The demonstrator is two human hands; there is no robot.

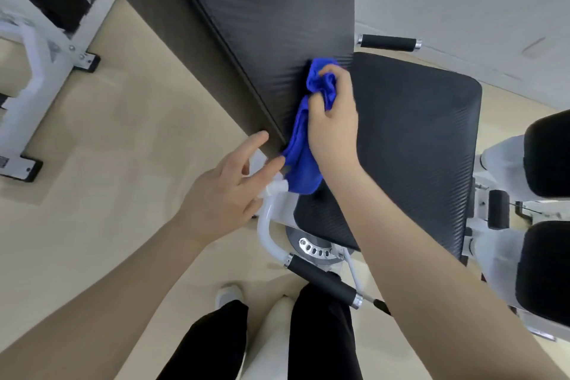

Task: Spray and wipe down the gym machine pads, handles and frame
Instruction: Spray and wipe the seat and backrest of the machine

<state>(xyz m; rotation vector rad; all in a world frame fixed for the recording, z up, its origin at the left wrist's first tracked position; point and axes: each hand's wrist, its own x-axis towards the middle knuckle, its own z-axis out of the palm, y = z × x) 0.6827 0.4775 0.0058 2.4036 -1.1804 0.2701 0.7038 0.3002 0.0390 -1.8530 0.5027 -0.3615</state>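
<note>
Against the lower end of the back pad [262, 15], the right hand [333, 120] bunches a blue cloth [300, 139] in curled fingers, pressing it where that pad meets the seat pad [413, 145]. Its loose tail hangs toward the white frame [266, 225]. Beside it, the left hand [225, 188] hovers with fingers spread, gripping nothing. No spray bottle is in view. Both black handles [327, 284] look untouched. The dangling tail could probably snag on the frame joint, and the bunched cloth may skip the seam.
</note>
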